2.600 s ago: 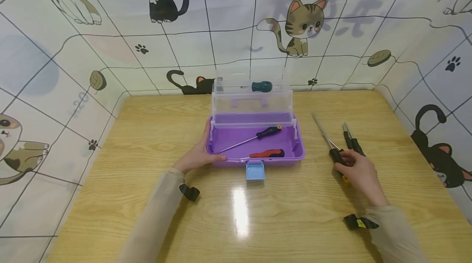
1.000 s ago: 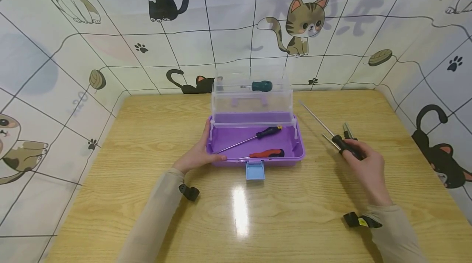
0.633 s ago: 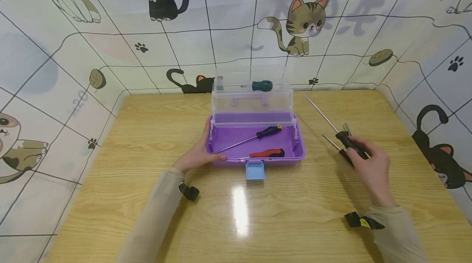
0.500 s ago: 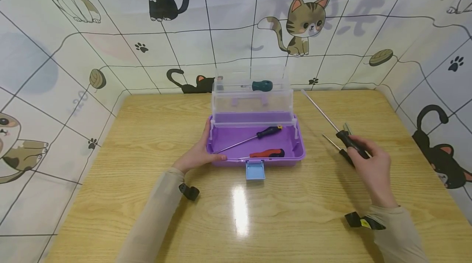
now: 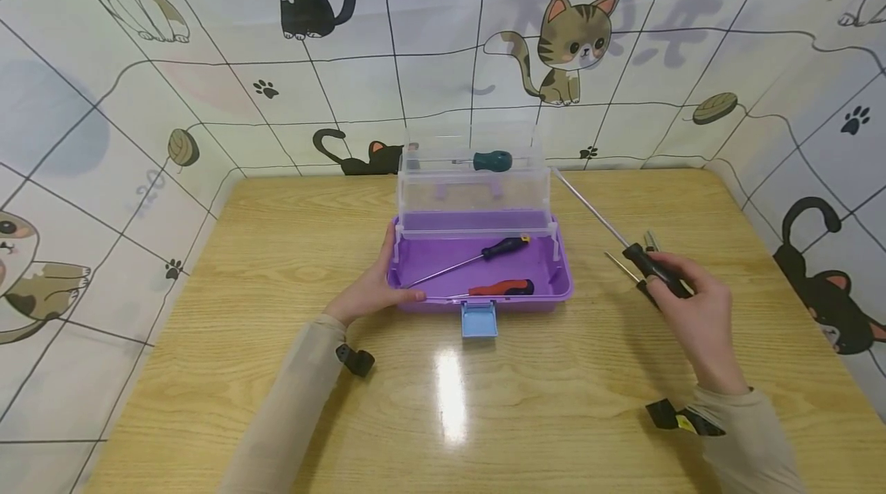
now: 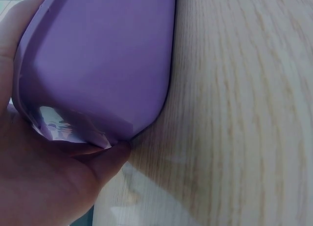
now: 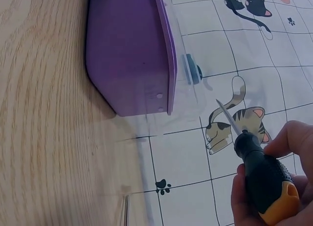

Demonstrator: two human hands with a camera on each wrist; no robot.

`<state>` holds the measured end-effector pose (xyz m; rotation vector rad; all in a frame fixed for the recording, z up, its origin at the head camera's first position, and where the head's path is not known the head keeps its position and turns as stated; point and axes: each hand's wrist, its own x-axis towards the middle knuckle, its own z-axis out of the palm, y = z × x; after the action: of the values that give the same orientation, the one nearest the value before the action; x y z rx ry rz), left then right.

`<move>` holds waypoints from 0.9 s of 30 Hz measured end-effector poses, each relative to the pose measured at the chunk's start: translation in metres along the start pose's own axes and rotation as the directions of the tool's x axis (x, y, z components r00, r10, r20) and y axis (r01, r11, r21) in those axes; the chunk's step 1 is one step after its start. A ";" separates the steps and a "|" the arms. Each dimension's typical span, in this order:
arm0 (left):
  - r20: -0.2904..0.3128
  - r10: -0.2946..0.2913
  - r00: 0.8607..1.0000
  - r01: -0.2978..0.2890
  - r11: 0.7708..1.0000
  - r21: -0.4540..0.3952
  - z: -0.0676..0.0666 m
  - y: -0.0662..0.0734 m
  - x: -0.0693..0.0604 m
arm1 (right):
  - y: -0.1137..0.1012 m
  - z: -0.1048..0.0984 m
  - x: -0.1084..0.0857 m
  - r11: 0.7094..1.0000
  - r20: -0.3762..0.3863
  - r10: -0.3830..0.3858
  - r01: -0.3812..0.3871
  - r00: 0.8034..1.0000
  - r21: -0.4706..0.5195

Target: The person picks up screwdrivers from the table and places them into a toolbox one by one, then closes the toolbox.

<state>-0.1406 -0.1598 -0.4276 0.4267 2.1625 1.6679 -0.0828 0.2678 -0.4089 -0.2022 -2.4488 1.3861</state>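
Observation:
A purple toolbox (image 5: 564, 290) stands with its clear lid raised. My left hand (image 5: 370, 292) grips its left end, thumb on the front rim; the left wrist view shows that hand (image 6: 54, 172) against the purple wall (image 6: 102, 55). Inside lie a black-handled screwdriver (image 5: 504, 248) and a red-handled one (image 5: 500, 288). A green-handled screwdriver (image 5: 492, 161) rests in the clear upper part. My right hand (image 5: 699, 317) holds a long screwdriver (image 5: 651, 267) by its black handle, shaft towards the back left; its yellow-orange end (image 7: 282, 204) shows in the right wrist view.
Beneath and beside the right hand, a shorter screwdriver (image 5: 623, 266) and other metal-tipped tools (image 5: 651, 239) lie on the wooden table (image 5: 277, 248), partly hidden. The blue latch (image 5: 479, 321) hangs at the toolbox front. A cat-print wall covering (image 5: 443, 32) stands behind and at both sides.
My right hand has taken hold of the long screwdriver and raised it off the other tools; its tip has swung left towards the toolbox. The left hand has stayed put.

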 end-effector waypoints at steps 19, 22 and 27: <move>0.004 0.023 1.000 -0.023 1.000 -0.009 -0.001 0.001 0.000 | -0.003 0.007 -0.004 0.992 0.075 -0.124 0.123 0.989 0.020; 0.006 0.018 1.000 -0.018 1.000 -0.012 -0.001 0.001 0.000 | -0.004 0.010 -0.005 0.986 0.089 -0.167 0.165 0.982 0.033; 0.006 0.011 1.000 -0.011 1.000 -0.018 0.000 0.001 0.000 | -0.006 0.015 -0.004 0.976 0.112 -0.216 0.210 0.970 0.063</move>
<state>-0.1409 -0.1599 -0.4268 0.4388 2.1429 1.6885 -0.0836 0.2517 -0.4114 0.1561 -2.4402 1.3992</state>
